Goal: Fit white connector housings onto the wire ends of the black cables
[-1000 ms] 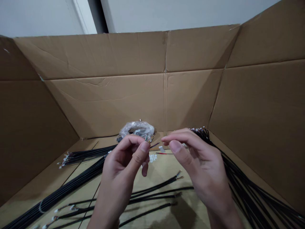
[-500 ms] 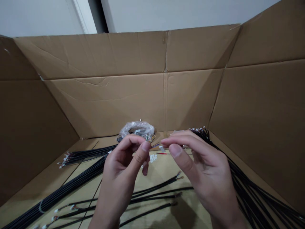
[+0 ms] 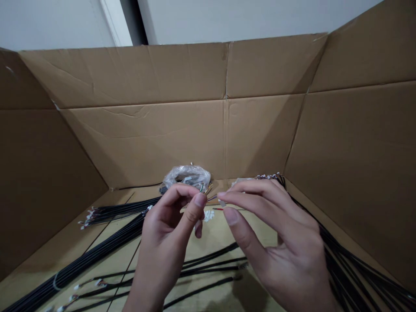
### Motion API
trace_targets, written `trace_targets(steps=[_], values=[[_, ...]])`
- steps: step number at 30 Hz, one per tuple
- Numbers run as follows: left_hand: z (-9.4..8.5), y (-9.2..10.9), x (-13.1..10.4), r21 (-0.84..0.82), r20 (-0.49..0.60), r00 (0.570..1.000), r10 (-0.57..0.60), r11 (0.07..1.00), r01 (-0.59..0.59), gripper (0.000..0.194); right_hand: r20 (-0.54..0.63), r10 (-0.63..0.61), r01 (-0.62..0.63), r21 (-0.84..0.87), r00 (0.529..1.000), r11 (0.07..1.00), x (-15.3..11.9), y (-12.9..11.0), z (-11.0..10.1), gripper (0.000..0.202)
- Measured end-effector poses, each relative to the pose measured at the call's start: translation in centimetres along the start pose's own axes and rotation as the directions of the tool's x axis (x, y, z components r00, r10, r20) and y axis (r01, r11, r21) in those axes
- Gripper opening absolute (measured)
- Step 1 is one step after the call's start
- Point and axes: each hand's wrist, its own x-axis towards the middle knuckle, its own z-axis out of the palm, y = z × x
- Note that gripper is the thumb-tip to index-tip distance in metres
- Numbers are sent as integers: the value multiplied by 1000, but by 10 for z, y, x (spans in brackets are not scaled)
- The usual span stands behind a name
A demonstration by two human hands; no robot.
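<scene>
My left hand point(image 3: 173, 227) is closed, pinching thin coloured wires point(image 3: 212, 198) between thumb and index finger. A short green wire end point(image 3: 202, 187) sticks up above the pinch, and yellow-tipped ends fan out beside it. At the tip of the wires toward the right sits a small white connector housing point(image 3: 222, 203). My right hand point(image 3: 276, 234) has its index fingertip at the housing, while its thumb stands apart below; whether the fingertip touches it I cannot tell. The cable behind the wires is hidden by my left hand.
Cardboard walls point(image 3: 156, 143) surround the work surface. Black cable bundles lie at the left point(image 3: 97, 247) and right point(image 3: 344, 251). Several loose black cables point(image 3: 208, 284) lie in front. Behind my hands are a clear plastic bag point(image 3: 186, 175) and a pile of white connector housings point(image 3: 209, 215).
My right thumb has moved down and away from the index finger, and the hand has spread. The white housing sits more behind the index fingertip. My left hand has barely moved.
</scene>
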Motion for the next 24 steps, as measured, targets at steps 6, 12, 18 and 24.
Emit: trace_targets(steps=[6,12,18,24], values=[[0,-1,3,-2,5,1000,0,1000,0,18,27,-44,46,-77,999,996,-2,1,-1,15],[1,-2,0,5,-5,1000,10,1000,-10,16,69,-65,70,-71,995,995,-2,6,2,12],[-3,-7,2,-41,-41,999,-26,999,24,18,33,-132,136,-197,991,971,-4,2,11,12],[-7,-1,4,-170,-99,992,-80,984,62,18,62,-141,152,-233,988,960,-12,-1,25,18]])
